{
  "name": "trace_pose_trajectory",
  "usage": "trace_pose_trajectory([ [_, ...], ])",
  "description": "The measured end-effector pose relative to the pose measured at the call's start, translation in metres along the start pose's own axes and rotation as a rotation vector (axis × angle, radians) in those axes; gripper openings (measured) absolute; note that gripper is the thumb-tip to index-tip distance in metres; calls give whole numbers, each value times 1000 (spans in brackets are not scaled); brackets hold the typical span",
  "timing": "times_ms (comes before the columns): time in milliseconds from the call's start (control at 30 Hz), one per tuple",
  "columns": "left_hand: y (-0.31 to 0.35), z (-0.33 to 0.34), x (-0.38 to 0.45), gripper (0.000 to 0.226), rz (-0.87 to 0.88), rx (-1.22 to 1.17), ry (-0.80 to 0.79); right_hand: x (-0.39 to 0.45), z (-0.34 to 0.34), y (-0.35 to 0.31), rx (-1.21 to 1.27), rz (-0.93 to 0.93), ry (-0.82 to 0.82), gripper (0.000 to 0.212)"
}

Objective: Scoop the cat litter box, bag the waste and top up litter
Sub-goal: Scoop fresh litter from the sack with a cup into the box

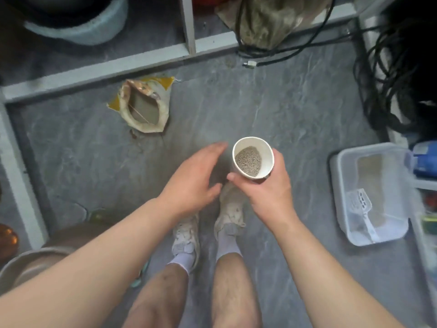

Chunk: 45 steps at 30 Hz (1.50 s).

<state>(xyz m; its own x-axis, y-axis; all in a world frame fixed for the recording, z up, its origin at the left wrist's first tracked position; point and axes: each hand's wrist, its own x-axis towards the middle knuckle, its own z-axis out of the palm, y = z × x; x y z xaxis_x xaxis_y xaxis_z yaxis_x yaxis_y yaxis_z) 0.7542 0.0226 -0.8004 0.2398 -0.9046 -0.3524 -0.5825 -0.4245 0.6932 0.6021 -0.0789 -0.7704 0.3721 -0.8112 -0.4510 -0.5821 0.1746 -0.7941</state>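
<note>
My right hand (267,192) grips a white paper cup (264,147) partly filled with grey litter granules, held above my feet at the frame's centre. Just left of the cup my left hand (194,176) hovers with relaxed fingers and holds nothing. An open litter bag (144,107), yellow and cream, stands on the grey floor to the upper left, with grey litter visible inside. On the floor at the right sits the translucent plastic litter box (340,183), holding a thin layer of litter and a white slotted scoop (360,204).
A white shelf frame (118,65) runs across the back and down the left side. Tangled black cables (390,74) lie at the upper right, near a camouflage bag (272,17). A blue container (425,159) sits beside the litter box. A round bin (28,263) stands at lower left.
</note>
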Motion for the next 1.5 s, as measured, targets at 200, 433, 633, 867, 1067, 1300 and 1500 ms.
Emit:
trace_pose_trajectory([
  [200, 58, 59, -17, 90, 182, 193, -126, -53, -68, 49, 40, 120, 179, 70],
  [433, 124, 148, -18, 86, 285, 331, -202, -104, -149, 131, 69, 249, 323, 57],
  [633, 200, 237, -41, 83, 337, 482, -274, -156, -219, 206, 97, 332, 406, 65],
  [867, 288, 298, -65, 81, 358, 580, -378, -209, -301, 248, 129, 407, 445, 78],
  [1067, 322, 323, -24, 77, 346, 580, -417, -193, -350, 281, 125, 462, 467, 66],
  [1300, 333, 350, 67, 74, 316, 585, -477, -126, -383, 315, 105, 525, 469, 63],
  [1500, 338, 388, 133, 75, 228, 577, -520, -74, -405, 353, 78, 542, 467, 67],
])
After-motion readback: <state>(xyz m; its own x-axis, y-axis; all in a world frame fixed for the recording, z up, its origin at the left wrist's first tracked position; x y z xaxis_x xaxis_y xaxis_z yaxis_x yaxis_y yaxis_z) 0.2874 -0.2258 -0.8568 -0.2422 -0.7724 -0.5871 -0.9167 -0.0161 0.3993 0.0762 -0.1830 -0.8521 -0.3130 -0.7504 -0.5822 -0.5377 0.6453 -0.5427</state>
